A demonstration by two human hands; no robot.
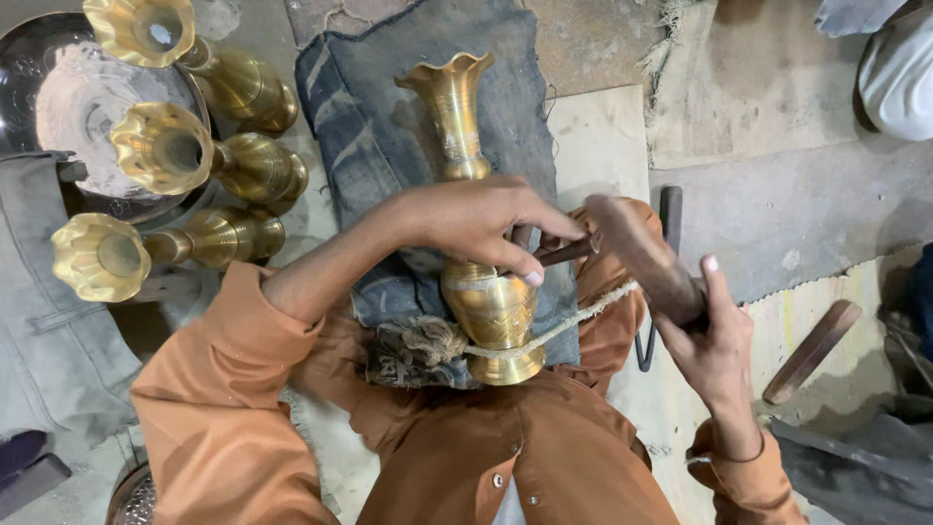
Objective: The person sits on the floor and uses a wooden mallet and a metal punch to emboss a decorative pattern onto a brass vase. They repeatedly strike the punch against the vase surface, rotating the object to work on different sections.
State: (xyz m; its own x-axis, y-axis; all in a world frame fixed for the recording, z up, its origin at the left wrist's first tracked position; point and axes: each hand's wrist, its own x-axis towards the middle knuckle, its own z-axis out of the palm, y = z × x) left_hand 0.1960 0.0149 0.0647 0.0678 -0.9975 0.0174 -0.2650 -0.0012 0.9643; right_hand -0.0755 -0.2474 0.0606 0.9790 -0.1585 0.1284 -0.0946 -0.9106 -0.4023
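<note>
Fingers point(515, 261) of our left hand point(476, 226) curl together over the body of a brass vase point(486, 301) and pinch a thin dark metal tool point(569, 253) against it. Our right hand point(714, 335) is closed around a worn wooden mallet point(637, 248), whose head sits at the tool's far end. We have the vase lying lengthwise across our lap on a dark blue cloth point(379, 126), fluted mouth pointing away, foot toward our orange shirt point(466, 457). A pale frayed rope point(564, 326) crosses its lower body and ends in a knotted wad at the left. Beside us on the left, three more brass vases point(180, 156) lie on their sides, mouths to the left, by a round dark metal dish point(39, 58). We see no packages, labels or signs. A wooden stick point(812, 352) lies on the floor at the right.
</note>
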